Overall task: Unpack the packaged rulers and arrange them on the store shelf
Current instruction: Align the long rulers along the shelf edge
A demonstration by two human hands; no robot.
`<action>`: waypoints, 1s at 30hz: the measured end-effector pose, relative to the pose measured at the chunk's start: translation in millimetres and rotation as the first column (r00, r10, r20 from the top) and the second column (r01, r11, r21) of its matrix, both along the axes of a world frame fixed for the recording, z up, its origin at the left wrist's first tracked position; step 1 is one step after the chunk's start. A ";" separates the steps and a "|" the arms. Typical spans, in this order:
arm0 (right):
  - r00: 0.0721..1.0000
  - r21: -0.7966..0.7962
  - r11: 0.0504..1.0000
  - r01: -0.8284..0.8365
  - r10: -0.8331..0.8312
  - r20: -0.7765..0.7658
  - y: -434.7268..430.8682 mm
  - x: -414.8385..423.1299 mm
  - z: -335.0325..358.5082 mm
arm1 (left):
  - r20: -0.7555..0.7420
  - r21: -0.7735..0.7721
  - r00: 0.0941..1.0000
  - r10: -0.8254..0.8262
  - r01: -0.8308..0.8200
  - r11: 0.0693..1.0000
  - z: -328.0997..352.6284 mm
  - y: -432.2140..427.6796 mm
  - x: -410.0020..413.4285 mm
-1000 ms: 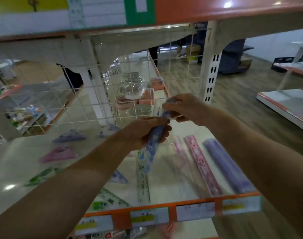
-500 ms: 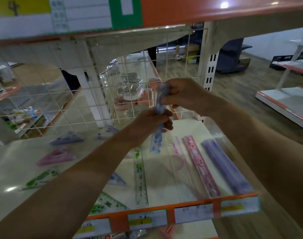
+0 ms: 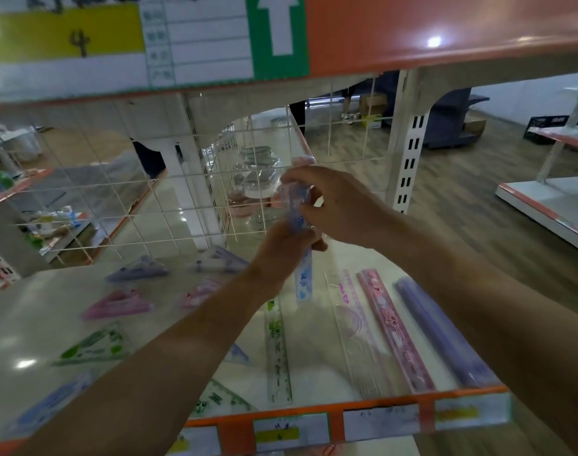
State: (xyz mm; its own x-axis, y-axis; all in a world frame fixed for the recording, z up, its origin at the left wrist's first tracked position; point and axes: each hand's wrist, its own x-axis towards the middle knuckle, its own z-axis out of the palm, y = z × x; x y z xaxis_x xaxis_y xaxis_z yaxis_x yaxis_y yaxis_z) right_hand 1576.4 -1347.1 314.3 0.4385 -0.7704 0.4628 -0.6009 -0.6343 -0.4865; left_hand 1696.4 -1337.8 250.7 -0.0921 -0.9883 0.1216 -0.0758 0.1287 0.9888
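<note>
Head view
Surface: pale glossy shelf [image 3: 34, 324] with spots of lamp glare; orange front strip along the near edge, carrying price labels [image 3: 291, 432].
Room: shop interior, wood-look floor [image 3: 478, 209]; white slotted post [image 3: 409, 166] at the back right of the shelf; low shelf unit [image 3: 544, 199] well apart at far right.
Overhead: orange upper shelf [image 3: 445, 28] bearing a sign [image 3: 277, 34] with a white arrow on green.
Back: white wire grid [image 3: 116, 192] behind the surface; clear jars [image 3: 258, 179] visible through it, blurred.
Blue ruler [image 3: 303, 281]: held near upright above the middle of the shelf, clear of the surface, lower end hanging near the far end of the green ruler [image 3: 277, 350]. Wrapper on or off: cannot tell.
Left hand [image 3: 281, 248]: fingers curled round the middle of the blue ruler.
Right hand [image 3: 333, 205]: fingers pinching the top end, just above the left hand.
Right part of shelf: green ruler, clear ruler [image 3: 353, 324], pink ruler [image 3: 393, 327], purple ruler [image 3: 445, 334], lying flat side by side, running front to back.
Left part of shelf: purple set square [image 3: 136, 269], pink set square [image 3: 116, 304], green set square [image 3: 93, 345], flat and scattered, all blurred.
In the way: left forearm crossing the middle of the shelf and hiding part of what lies under it; right forearm over the front right corner.
</note>
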 end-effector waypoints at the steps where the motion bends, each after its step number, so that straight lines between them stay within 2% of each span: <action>1: 1.000 -0.010 1.000 -0.003 0.003 -0.012 1.5 0.0 1.8 | 0.001 -0.004 1.000 0.021 -0.021 1.000 0.2 1.8 -1.0; 4: 1.000 -0.040 0.999 -0.026 0.026 0.001 5.8 -1.6 7.9 | 0.031 -0.024 0.997 0.065 -0.064 0.998 -0.7 4.6 -3.0; 7: 1.000 -0.061 0.998 -0.018 0.017 -0.012 2.9 -5.2 10.4 | 0.008 -0.004 1.000 -0.003 0.003 1.000 -0.9 6.3 -3.4; 10: 0.996 -0.010 0.999 0.030 -0.029 0.084 -12.6 -24.0 13.9 | 0.019 0.014 0.999 -0.039 0.039 0.999 1.3 3.4 3.5; 11: 0.993 0.023 0.998 0.056 -0.058 0.106 -18.3 -34.4 13.9 | 0.063 0.007 0.997 -0.036 0.035 0.999 2.1 0.0 6.8; 13: 0.989 0.058 0.990 0.131 -0.134 0.065 -27.4 -54.9 8.1 | 0.268 -0.016 0.963 -0.014 0.019 1.000 3.4 -12.7 12.6; 14: 0.983 0.023 0.983 0.183 -0.182 -0.007 -30.7 -63.4 2.0 | 0.421 -0.035 0.907 -0.003 0.019 0.999 4.0 -21.1 13.6; 16: 0.948 -0.112 0.972 0.207 -0.228 -0.222 -34.3 -72.4 -15.4 | 0.733 -0.057 0.680 -0.003 0.066 0.996 3.5 -35.5 10.4; 17: 0.918 -0.134 0.975 0.177 -0.213 -0.335 -35.4 -72.9 -25.0 | 0.815 -0.058 0.579 0.002 0.079 0.995 3.1 -40.2 6.3; 18: 0.886 -0.117 0.982 0.151 -0.187 -0.424 -36.2 -72.5 -34.9 | 0.850 -0.051 0.526 0.003 0.077 0.996 3.2 -43.3 1.0; 19: 0.861 -0.075 0.986 0.151 -0.169 -0.480 -38.4 -72.3 -44.1 | 0.860 -0.039 0.511 -0.003 0.073 0.997 2.6 -46.8 -4.0; 22: 0.828 -0.015 0.968 0.250 -0.222 -0.515 -52.3 -79.3 -65.5 | 0.887 -0.049 0.461 0.013 0.066 0.997 -3.8 -57.2 -13.8; 26: 0.730 0.004 0.949 0.315 -0.240 -0.640 -68.0 -94.0 -91.8 | 0.940 -0.038 0.339 0.028 0.024 0.999 -24.0 -69.0 -9.1; 30: 0.751 0.018 0.950 0.311 -0.234 -0.618 -75.1 -97.4 -106.3 | 0.978 -0.061 0.203 0.046 0.069 0.996 -30.0 -70.8 -9.2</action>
